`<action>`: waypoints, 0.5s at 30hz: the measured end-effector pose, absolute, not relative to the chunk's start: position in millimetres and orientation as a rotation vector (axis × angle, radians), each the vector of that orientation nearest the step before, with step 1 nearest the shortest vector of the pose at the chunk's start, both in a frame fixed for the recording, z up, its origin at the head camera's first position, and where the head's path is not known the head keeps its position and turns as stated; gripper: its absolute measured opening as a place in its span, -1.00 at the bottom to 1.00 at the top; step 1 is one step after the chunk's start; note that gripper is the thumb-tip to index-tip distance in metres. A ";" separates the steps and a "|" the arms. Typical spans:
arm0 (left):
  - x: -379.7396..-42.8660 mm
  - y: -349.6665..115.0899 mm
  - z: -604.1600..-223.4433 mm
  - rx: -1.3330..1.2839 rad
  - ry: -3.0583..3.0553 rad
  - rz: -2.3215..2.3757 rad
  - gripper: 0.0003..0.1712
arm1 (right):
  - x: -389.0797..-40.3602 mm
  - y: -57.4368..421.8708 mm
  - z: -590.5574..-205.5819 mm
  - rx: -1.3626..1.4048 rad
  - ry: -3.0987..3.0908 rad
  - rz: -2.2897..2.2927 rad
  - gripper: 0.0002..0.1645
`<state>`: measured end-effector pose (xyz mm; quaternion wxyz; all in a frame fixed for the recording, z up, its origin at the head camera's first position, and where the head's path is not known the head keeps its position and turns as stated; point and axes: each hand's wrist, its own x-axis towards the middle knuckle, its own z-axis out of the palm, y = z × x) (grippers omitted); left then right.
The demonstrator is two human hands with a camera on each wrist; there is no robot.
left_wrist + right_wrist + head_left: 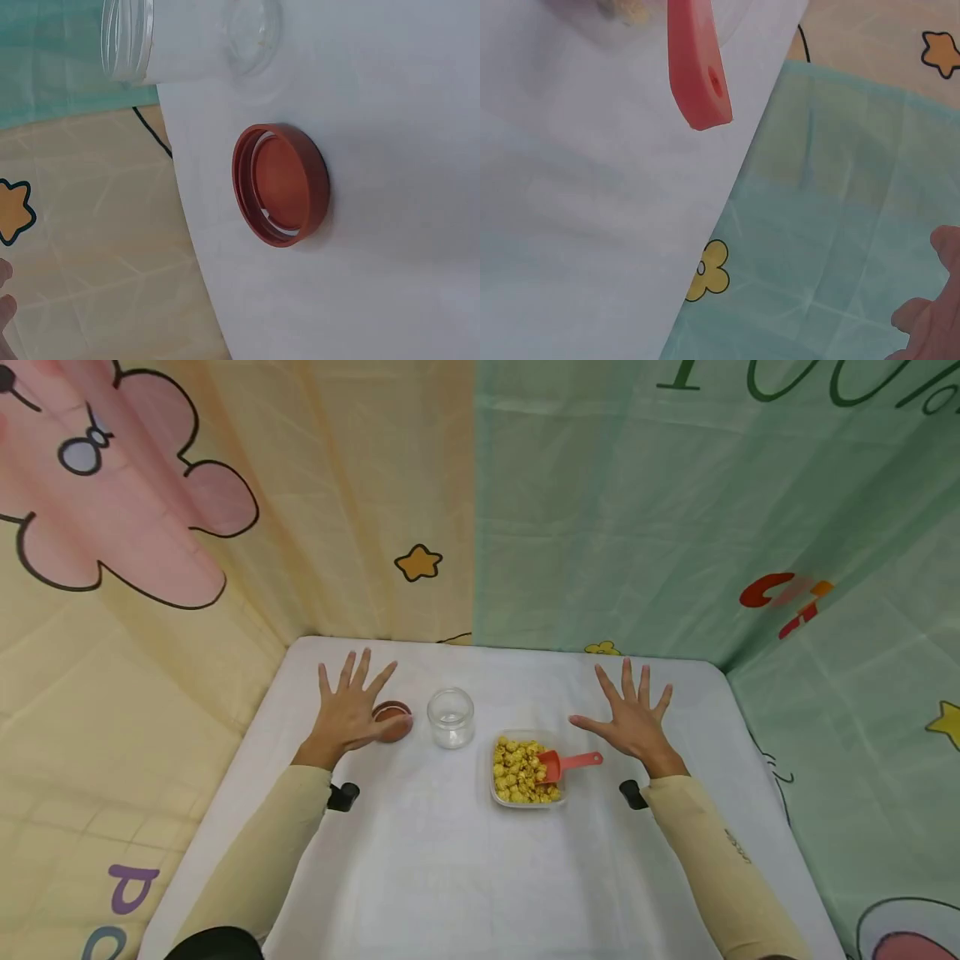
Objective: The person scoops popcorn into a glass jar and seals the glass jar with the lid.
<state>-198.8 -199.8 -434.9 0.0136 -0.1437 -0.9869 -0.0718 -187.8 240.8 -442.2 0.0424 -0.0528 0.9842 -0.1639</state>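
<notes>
My left hand (348, 714) is spread with straight fingers at the left, its thumb over part of a brown-red lid (281, 187) in the head view. The lid lies hollow side up on the table, apart from the hand in the left wrist view. Right of it stands a clear, lidless jar (451, 718). A square plastic container (525, 805) holds yellow popcorn (516, 768), with a red scoop (577, 761) resting in it, handle pointing right. Beyond that handle my right hand (633, 722) is spread, holding nothing. Only fingertips show in either wrist view.
A white cloth covers the table (450, 885). Printed curtains hang behind it and at both sides, yellowish on the left (352, 485) and green on the right (600, 510). Dark bands sit at both wrists.
</notes>
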 end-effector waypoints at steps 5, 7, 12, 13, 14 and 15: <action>-197.3 -199.8 -434.3 -0.444 -3.075 -0.238 0.10 | -186.8 241.6 -440.8 -0.162 3.018 -0.513 0.26; -196.6 -199.9 -434.8 -0.443 -3.077 -0.249 0.09 | -186.6 242.1 -440.4 -0.160 3.018 -0.519 0.27; -194.3 -199.7 -438.4 -0.450 -3.055 -0.292 0.08 | -185.4 243.6 -440.3 -0.162 3.028 -0.534 0.27; -193.6 -199.6 -440.1 -0.452 -3.045 -0.311 0.07 | -185.1 244.1 -440.4 -0.164 3.033 -0.535 0.27; -192.8 -199.5 -441.7 -0.455 -3.035 -0.333 0.07 | -184.9 244.6 -440.7 -0.165 3.038 -0.542 0.27; -191.9 -199.2 -443.4 -0.455 -3.028 -0.354 0.07 | -184.6 245.0 -441.1 -0.167 3.042 -0.545 0.27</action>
